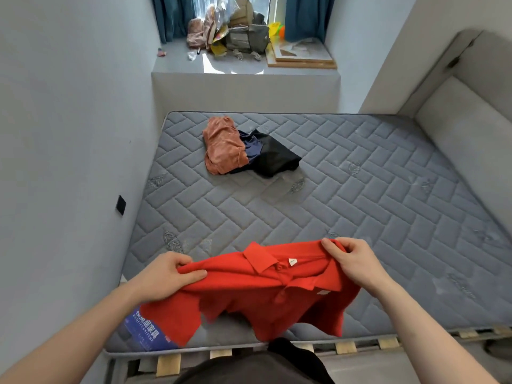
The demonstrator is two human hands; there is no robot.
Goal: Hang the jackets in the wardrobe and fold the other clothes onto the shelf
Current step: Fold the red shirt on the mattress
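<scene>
Polo shirt: we hold a red polo shirt (pixel 266 295) of matte knit cloth, collar and button placket facing up, a small white tag inside the neck; its body and sleeves hang limp over the mattress's near edge.
Other clothes: well apart, toward the far left of the mattress, we see a crumpled pile: a rust-orange velvety garment (pixel 223 146) touching a navy garment (pixel 253 146) and a black garment (pixel 277 157).
Mattress: a bare grey quilted mattress (pixel 360 203) stitched in a brick-like pattern with leaf motifs, a blue printed label at its near left corner, lying on wooden slats (pixel 343 348).
Room: pale walls, a padded headboard (pixel 465 128) on the right, a window ledge (pixel 238 65) beyond, piled with bags and clutter, teal curtains (pixel 302 15) either side.
Left hand: our left hand (pixel 166 275) pinches the shirt's left shoulder, thumb on top, fingers curled under.
Right hand: our right hand (pixel 352 259) grasps the right shoulder, fingers folded over the cloth.
</scene>
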